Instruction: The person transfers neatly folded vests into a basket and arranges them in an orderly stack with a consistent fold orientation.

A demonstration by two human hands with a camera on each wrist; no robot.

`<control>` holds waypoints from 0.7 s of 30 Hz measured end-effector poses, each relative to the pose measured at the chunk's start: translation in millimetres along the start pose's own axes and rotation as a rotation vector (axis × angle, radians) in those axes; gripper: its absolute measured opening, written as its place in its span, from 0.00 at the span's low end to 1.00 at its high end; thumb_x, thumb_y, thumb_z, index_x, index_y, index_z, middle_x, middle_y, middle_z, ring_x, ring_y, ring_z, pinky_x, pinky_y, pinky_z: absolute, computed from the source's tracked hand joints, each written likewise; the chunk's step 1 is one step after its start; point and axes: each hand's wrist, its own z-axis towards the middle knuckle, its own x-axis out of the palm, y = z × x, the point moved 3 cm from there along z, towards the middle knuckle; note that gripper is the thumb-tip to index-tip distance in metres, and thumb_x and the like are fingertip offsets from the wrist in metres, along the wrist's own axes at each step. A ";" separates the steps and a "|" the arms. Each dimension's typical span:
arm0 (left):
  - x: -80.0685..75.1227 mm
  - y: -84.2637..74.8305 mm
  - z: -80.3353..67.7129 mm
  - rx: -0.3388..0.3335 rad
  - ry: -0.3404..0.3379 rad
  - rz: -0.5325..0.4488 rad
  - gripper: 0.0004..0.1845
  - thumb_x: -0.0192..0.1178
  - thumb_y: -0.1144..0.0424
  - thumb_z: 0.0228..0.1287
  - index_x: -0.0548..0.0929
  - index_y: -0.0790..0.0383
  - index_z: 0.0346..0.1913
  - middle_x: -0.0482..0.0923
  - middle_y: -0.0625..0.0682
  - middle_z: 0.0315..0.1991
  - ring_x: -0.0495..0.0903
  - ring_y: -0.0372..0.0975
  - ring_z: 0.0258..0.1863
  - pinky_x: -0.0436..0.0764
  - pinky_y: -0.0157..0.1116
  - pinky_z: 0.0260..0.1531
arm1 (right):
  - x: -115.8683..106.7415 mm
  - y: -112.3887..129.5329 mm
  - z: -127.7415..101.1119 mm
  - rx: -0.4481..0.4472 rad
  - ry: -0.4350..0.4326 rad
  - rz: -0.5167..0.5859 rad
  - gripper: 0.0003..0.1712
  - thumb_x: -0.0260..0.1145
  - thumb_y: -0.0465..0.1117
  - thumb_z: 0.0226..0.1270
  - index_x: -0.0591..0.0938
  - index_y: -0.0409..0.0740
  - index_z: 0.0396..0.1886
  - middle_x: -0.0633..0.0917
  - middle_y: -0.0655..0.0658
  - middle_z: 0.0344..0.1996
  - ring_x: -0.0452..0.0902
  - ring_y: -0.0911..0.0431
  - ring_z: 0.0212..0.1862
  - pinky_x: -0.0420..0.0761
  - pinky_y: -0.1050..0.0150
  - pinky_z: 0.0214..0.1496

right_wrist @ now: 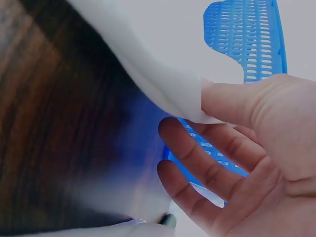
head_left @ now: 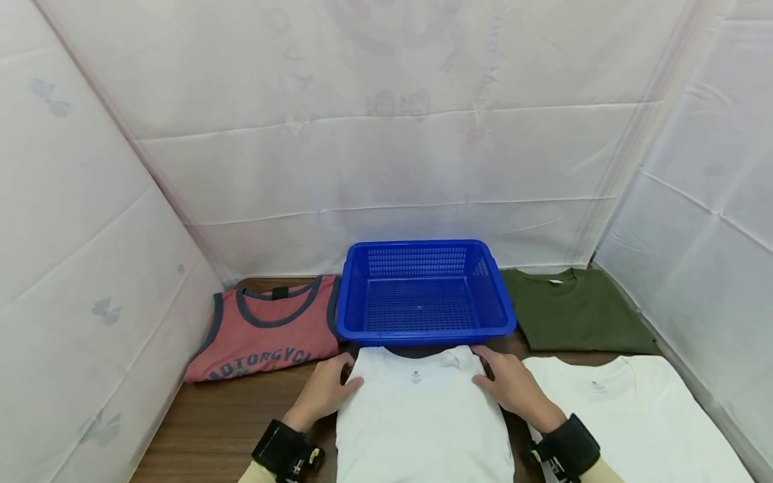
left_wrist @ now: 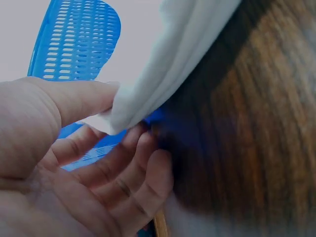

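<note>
White shirt [head_left: 423,416] nearest — both hands [head_left: 323,392] [head_left: 513,389] pinching its top corners; blue basket [head_left: 423,288] beyond.

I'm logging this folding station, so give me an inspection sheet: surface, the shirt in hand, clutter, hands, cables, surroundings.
Surface: brown wooden table, bare at the front left.
Job's things: white T-shirt lying flat, collar toward the blue basket, which holds nothing.
Clutter: red tank top left of the basket; green shirt to its right; cream shirt in front of the green one.
Hands: left hand and right hand each pinch a shoulder corner of the white T-shirt, thumb on top.
Cables: nothing seen.
Surroundings: white cloth walls on three sides.
</note>
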 end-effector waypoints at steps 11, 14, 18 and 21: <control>-8.0 -0.9 -8.5 0.089 0.045 -0.152 0.15 0.66 0.68 0.69 0.68 0.57 0.35 0.58 0.42 0.21 0.59 0.29 0.20 0.61 0.30 0.25 | -5.2 2.0 -5.5 0.003 -0.054 0.042 0.17 0.75 0.34 0.64 0.86 0.43 0.52 0.77 0.56 0.26 0.69 0.62 0.28 0.73 0.62 0.35; -10.4 -3.1 -9.8 0.116 0.045 -0.170 0.15 0.66 0.69 0.70 0.67 0.57 0.35 0.57 0.42 0.22 0.58 0.30 0.20 0.61 0.30 0.26 | -6.5 3.3 -6.9 -0.003 -0.054 0.041 0.14 0.73 0.34 0.66 0.85 0.44 0.51 0.74 0.55 0.25 0.68 0.60 0.29 0.71 0.62 0.35; -12.7 -4.7 -11.4 0.147 0.047 -0.229 0.15 0.65 0.68 0.71 0.66 0.59 0.35 0.55 0.43 0.24 0.57 0.30 0.22 0.61 0.30 0.26 | -6.3 2.6 -10.9 -0.044 -0.091 0.053 0.13 0.72 0.31 0.66 0.83 0.44 0.47 0.73 0.54 0.28 0.67 0.61 0.30 0.71 0.63 0.35; -14.5 -5.6 -13.4 0.164 0.038 -0.306 0.14 0.65 0.66 0.72 0.67 0.59 0.36 0.54 0.43 0.23 0.55 0.29 0.21 0.61 0.29 0.25 | -7.2 2.6 -13.4 -0.083 -0.131 0.070 0.12 0.71 0.29 0.66 0.81 0.44 0.45 0.73 0.53 0.30 0.66 0.61 0.31 0.70 0.64 0.35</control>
